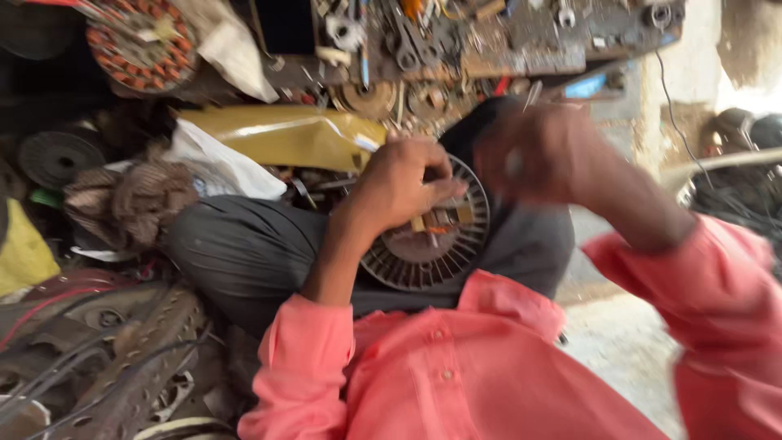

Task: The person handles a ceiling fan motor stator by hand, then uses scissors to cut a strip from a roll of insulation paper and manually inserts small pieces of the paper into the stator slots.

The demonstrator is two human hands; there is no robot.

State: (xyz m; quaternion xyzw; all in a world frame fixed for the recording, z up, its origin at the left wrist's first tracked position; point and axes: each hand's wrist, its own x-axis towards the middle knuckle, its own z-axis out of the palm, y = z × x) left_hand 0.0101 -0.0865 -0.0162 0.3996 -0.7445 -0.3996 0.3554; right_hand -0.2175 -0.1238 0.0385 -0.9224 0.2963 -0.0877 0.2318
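Left hand (401, 183) curled over the top rim of a round slotted motor core (432, 236), fingers bent down onto its face, thumb near the small brass-coloured pieces at the centre. Grip looks partly closed, pressing rather than clamping. Right hand (542, 155) raised just beside the core's upper right edge, blurred; seems loosely fisted, maybe around a thin tool, but cannot tell what it holds or how tight.

Core rests on the person's lap, on grey trousers (244, 248), tilted toward the camera. Judged: laminated steel, so heavy for its size, rigid, not fragile; slot teeth at the rim could be sharp. Best taken by the outer rim, palm over the edge.

Around: yellow panel (285, 134) beyond the knee, white rag (216, 163), copper-wound stator (142, 41) at the far-left corner of a cluttered desk (521, 41).
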